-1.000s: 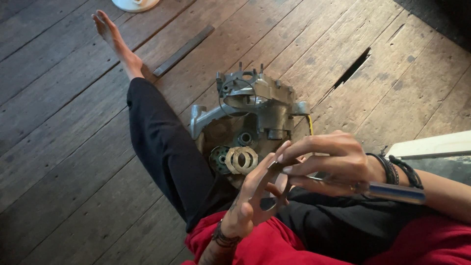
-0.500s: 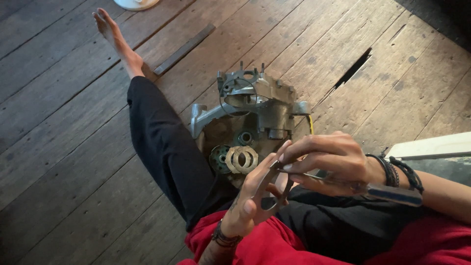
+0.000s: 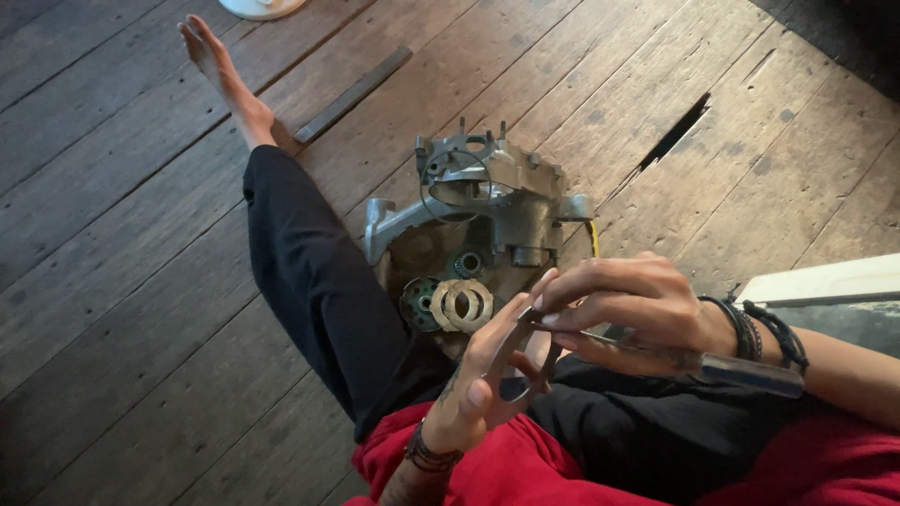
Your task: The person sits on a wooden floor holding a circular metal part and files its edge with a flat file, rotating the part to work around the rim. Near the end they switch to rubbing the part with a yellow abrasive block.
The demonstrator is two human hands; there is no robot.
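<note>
My left hand (image 3: 483, 379) is raised over my lap and holds a thin metal ring (image 3: 531, 373) between its fingers. My right hand (image 3: 633, 305) meets it from the right and grips a long flat metal tool (image 3: 750, 373), whose tip touches the ring's upper edge. The tool's shaft runs back under my right wrist. Just beyond the hands, a grey metal engine casing (image 3: 487, 192) lies on the wooden floor (image 3: 122, 309), with several round discs (image 3: 457, 304) in front of it.
My left leg in black trousers (image 3: 314, 272) stretches across the planks to a bare foot (image 3: 220, 61). A flat metal bar (image 3: 352, 94) lies beside it. There is a gap in the floorboards (image 3: 677, 131), a white board (image 3: 825, 279) at right and a white object (image 3: 258, 7) at the top.
Almost nothing differs. Both hands stay together on the ring and the tool, with only a slight shift of the fingers.
</note>
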